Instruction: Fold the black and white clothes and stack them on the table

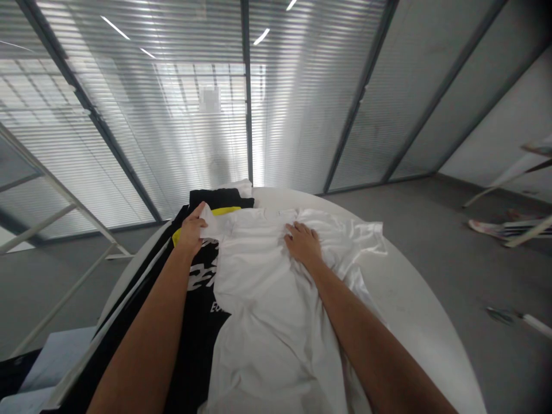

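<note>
A white T-shirt (263, 287) lies spread over the table, wrinkled along its body, with its right sleeve reaching toward the table's far right side. My left hand (193, 230) pinches the end of its left sleeve between thumb and fingers. My right hand (303, 244) rests flat on the cloth just below the collar, fingers extended. Under the shirt's left side is a black garment (196, 339) with white lettering. Yellow cloth (226, 211) shows behind the left sleeve, and a folded black garment (219, 198) lies beyond it.
The round white table (414, 305) curves away at the right. A pale metal frame (73, 201) stands at the left. Glass panels with blinds (207, 115) rise behind the table. On the floor at the right are a shoe (485, 229) and chair or table legs.
</note>
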The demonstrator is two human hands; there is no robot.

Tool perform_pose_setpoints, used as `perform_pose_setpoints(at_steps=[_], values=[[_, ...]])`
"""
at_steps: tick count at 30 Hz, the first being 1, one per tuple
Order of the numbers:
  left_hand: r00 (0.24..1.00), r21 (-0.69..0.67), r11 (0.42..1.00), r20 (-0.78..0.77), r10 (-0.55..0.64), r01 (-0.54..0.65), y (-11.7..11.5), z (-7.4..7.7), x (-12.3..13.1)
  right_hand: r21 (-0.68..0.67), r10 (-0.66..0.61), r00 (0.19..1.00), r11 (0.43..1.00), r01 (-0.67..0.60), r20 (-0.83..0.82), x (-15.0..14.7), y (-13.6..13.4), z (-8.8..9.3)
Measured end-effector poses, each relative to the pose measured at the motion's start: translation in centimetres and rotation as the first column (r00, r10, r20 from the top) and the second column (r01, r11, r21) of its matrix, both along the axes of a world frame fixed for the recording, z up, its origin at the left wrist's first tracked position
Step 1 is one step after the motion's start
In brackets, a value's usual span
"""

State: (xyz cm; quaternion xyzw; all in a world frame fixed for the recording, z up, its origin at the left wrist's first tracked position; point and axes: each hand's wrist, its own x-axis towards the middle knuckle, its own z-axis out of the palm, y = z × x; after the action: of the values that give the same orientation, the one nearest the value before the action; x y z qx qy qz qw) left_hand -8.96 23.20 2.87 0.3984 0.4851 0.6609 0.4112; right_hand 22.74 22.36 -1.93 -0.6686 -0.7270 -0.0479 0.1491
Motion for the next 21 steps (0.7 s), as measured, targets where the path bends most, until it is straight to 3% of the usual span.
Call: perform_pose_setpoints(at_steps=[6,21], values=[[0.997,-0.023,0.999,0.065,-0.038,0.040,-0.4,0.1,0.3,0.013,0.002,1.000,1.000,-0.002,-0.004,0.0,0.0,0.0],[0.977,-0.141,0.980,0.139,0.160,-0.141,-0.1,1.2,-0.3,0.039,0.006,1.000,0.999,-0.006,0.009,-0.1,0.0,0.5]])
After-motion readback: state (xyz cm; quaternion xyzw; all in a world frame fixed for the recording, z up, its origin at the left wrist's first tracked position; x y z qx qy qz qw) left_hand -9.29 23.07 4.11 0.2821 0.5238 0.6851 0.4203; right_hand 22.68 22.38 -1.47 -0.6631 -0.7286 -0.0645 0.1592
